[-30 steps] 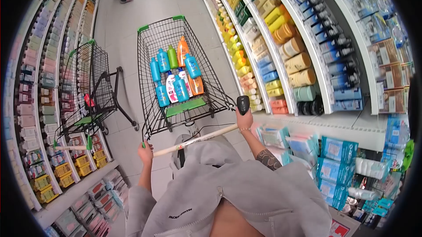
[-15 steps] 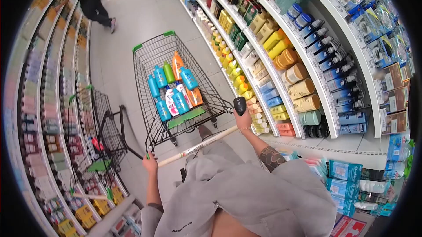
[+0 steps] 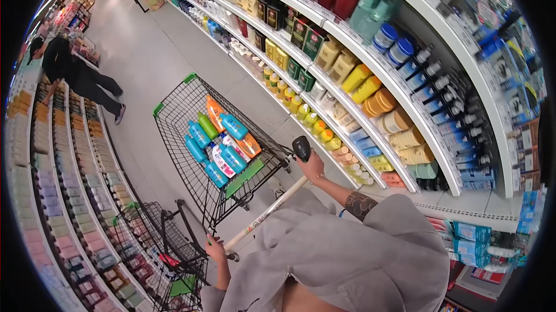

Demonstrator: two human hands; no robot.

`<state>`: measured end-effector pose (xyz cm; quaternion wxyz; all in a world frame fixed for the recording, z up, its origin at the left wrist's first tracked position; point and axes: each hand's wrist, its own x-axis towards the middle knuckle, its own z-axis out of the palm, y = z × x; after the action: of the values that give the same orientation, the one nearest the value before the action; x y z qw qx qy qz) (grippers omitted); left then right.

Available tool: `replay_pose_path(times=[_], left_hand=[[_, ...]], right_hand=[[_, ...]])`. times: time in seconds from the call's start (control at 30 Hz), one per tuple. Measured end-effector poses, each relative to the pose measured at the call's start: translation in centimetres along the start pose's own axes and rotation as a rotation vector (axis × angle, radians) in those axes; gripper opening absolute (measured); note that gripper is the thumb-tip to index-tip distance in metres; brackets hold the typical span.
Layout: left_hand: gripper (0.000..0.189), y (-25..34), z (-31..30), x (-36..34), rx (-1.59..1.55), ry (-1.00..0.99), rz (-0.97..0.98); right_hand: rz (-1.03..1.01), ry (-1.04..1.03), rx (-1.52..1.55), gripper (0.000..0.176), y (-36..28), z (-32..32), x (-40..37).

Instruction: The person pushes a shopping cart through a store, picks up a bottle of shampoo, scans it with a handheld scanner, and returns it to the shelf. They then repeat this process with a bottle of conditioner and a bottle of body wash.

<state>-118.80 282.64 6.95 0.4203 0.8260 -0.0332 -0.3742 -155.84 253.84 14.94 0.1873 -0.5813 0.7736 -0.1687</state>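
My left hand (image 3: pixel 216 250) is closed round the left end of the cart's handle area. My right hand (image 3: pixel 311 166) grips the right end, beside a black device (image 3: pixel 302 148) with a rounded top. Between them runs the pale handle bar (image 3: pixel 267 213). Ahead of it is the wire shopping cart (image 3: pixel 174 132) with green corners. Inside lie several blue bottles (image 3: pixel 234 127), a green bottle (image 3: pixel 207 125), orange bottles (image 3: pixel 215 109) and white-and-pink bottles (image 3: pixel 222 160).
Shelves of bottles and jars (image 3: pixel 365 89) line the right side. Product shelves (image 3: pixel 75 196) run along the left, where a second cart (image 3: pixel 174 254) stands close by. Farther up the aisle, a person in dark clothes (image 3: pixel 75 69) reaches toward the left shelf.
The view has turned, showing more of the far aisle. In the picture, the cart and bottles sit lower and farther left. Both hands keep their grip. The other person appears lower and farther left.
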Motion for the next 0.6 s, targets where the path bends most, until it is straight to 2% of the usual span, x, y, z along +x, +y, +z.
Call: replay_pose_path(times=[0.23, 0.4, 0.47, 0.6], left_hand=[[0.059, 5.6, 2.8, 6.3, 0.089, 0.005, -0.018], [0.061, 10.3, 5.1, 10.6, 0.071, -0.004, 0.054], [0.059, 12.2, 5.8, 12.3, 0.068, -0.012, 0.041], [0.056, 14.4, 7.3, 16.7, 0.036, 0.011, 0.027]], right_hand=[[-0.026, -0.014, -0.042, 0.053, -6.3, 3.1, 7.5], [-0.015, -0.033, -0.050, 0.053, -9.7, 5.7, 13.0], [-0.057, -0.049, -0.072, 0.058, -10.9, 7.0, 15.4], [-0.065, -0.017, -0.087, 0.057, -14.0, 9.1, 18.9]])
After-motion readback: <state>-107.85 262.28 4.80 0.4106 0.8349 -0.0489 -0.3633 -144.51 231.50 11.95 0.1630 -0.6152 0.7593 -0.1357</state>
